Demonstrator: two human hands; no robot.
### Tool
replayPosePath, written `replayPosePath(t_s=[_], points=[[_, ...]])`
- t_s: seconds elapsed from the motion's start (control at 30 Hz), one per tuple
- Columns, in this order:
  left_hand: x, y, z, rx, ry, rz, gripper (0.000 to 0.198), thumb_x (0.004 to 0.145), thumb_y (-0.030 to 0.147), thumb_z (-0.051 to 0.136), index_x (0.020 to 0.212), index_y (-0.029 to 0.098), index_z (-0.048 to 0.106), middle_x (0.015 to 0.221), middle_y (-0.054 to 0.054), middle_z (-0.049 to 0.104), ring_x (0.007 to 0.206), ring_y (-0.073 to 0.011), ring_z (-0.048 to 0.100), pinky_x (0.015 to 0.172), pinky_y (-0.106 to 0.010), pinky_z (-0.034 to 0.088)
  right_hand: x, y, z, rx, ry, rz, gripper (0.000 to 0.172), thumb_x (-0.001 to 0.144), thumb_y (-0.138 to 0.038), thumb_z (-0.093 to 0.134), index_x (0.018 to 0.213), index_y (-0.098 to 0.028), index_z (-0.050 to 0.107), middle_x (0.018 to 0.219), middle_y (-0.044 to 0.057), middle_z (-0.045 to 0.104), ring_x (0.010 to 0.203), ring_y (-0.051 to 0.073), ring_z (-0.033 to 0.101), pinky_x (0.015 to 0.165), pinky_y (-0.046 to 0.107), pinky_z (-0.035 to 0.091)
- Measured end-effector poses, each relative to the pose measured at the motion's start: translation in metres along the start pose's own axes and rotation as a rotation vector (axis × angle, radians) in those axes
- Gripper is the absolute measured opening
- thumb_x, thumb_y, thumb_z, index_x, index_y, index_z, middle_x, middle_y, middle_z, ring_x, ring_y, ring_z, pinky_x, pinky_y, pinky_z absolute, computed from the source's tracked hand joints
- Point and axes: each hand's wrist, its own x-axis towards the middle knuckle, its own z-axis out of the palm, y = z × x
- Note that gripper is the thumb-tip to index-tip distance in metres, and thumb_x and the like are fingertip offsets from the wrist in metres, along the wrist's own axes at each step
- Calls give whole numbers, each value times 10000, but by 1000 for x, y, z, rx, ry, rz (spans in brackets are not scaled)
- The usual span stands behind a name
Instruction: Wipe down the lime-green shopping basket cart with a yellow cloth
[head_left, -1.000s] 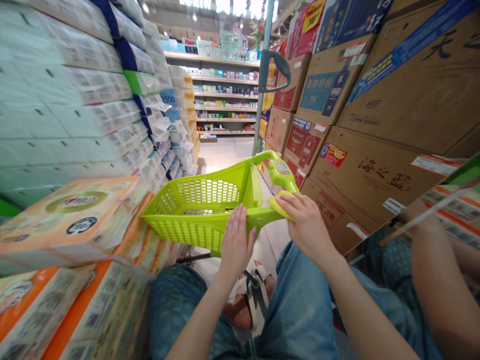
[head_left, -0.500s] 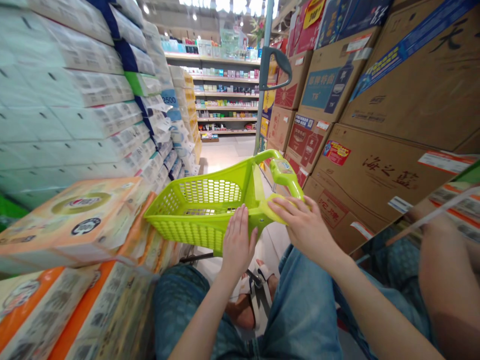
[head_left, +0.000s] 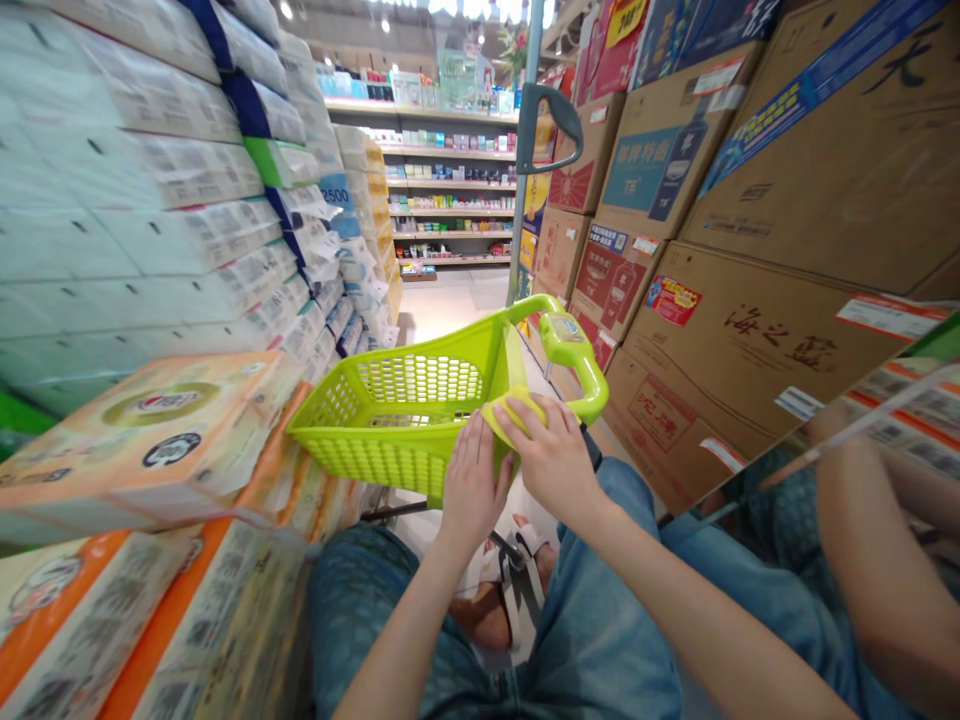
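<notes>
A lime-green plastic shopping basket point(head_left: 390, 400) on wheels stands in the aisle before my knees. My left hand point(head_left: 471, 480) lies flat against the basket's near rim, fingers stretched out. My right hand point(head_left: 551, 455) presses a yellow cloth point(head_left: 510, 412) onto the rim just left of the green handle point(head_left: 577, 355); its fingers are spread over the cloth. The tall grey pull handle point(head_left: 551, 130) rises behind the basket.
Stacked tissue packs point(head_left: 150, 250) wall the left side, orange-and-white ones point(head_left: 142, 430) close to my left knee. Brown cardboard cartons point(head_left: 750, 200) are piled on the right. The aisle floor point(head_left: 450, 300) runs ahead to product shelves point(head_left: 450, 190). My sandalled foot point(head_left: 495, 600) shows below.
My right hand has slid the yellow cloth leftward along the rim, from the handle's base towards my left hand. The left hand has stayed put on the rim.
</notes>
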Motion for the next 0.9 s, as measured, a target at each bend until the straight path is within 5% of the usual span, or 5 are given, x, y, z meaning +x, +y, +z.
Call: replayPosePath(t_s=[0.13, 0.33, 0.67, 0.77, 0.9], points=[[1, -3, -3, 2, -18, 33, 601, 994, 295, 420, 1534, 128, 218, 1551, -168, 395, 1475, -249, 318, 1186, -469, 339, -26, 37, 3, -23, 138, -129, 521, 939, -102, 475, 1422, -290, 523, 1413, -6, 596, 1329, 266, 458, 1102, 429, 372], [1, -6, -4, -34, -39, 42, 638, 997, 334, 424, 1556, 154, 174, 1579, -148, 359, 1487, -247, 290, 1198, -462, 318, -67, 108, 6, -50, 315, -111, 623, 952, -68, 478, 1518, -305, 371, 1356, 12, 642, 1371, 257, 461, 1107, 443, 423], [-1, -10, -4, -23, -84, 84, 759, 971, 401, 465, 1568, 112, 98, 1616, -167, 270, 1522, -253, 188, 1210, -462, 283, -54, 47, 64, -145, 350, -168, 528, 934, -79, 469, 1415, -285, 537, 1411, -53, 584, 1516, 193, 207, 1275, 410, 65], [-3, -12, 0, 36, -86, 110, 815, 971, 435, 458, 1572, 90, 29, 1635, -182, 206, 1531, -271, 141, 1213, -482, 262, -53, 54, 60, -160, 328, -243, 482, 948, -115, 491, 1393, -288, 557, 1440, -65, 550, 1509, 173, 229, 1277, 387, 51], [-7, -12, 5, 110, -76, 97, 811, 984, 437, 432, 1572, 79, 4, 1640, -186, 175, 1531, -272, 131, 1210, -470, 262, -71, 94, 48, -167, 293, -347, 474, 975, -138, 496, 1403, -340, 528, 1425, -92, 562, 1473, 122, 311, 1275, 353, 112]])
